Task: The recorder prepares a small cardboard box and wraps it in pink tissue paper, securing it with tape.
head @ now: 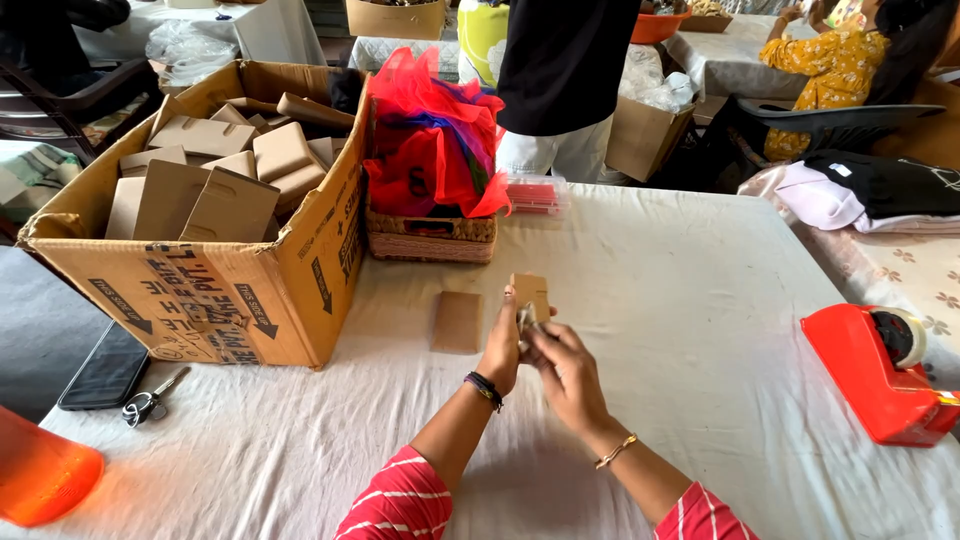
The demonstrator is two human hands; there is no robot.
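From the head view, both hands met above the white surface [700, 300]. The left hand [503, 345] had its grip closed around a small brown box [531, 295], held upright; the right hand [568, 368] pinched the same box from below, fingers clenched on it. A flat card piece [457, 322] lay just left of the hands. A big carton [250, 290] of folded boxes stood far left, a basket [432, 238] beside it, a red tape dispenser [880, 370] at right.
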